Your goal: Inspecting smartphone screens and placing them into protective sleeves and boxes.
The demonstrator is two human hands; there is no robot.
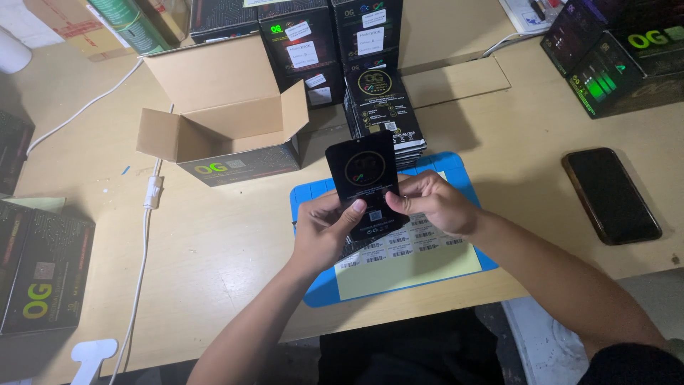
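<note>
Both of my hands hold a flat black packet (362, 175) with a round gold emblem, upright above a blue mat (470, 178). My left hand (324, 229) grips its lower left edge, thumb on the front. My right hand (431, 203) pinches its lower right corner, where a small white sticker sits. A yellow sheet (413, 271) bearing rows of barcode stickers lies on the mat beneath my hands. A stack of matching black packets (381, 103) stands just behind the mat.
An open cardboard box (221, 117) sits left of the stack. A dark phone (611, 194) lies at the right. Black printed boxes (43, 267) stand at the left, back (313, 36) and top right (620, 57). A white cable (146, 228) runs down the wooden table.
</note>
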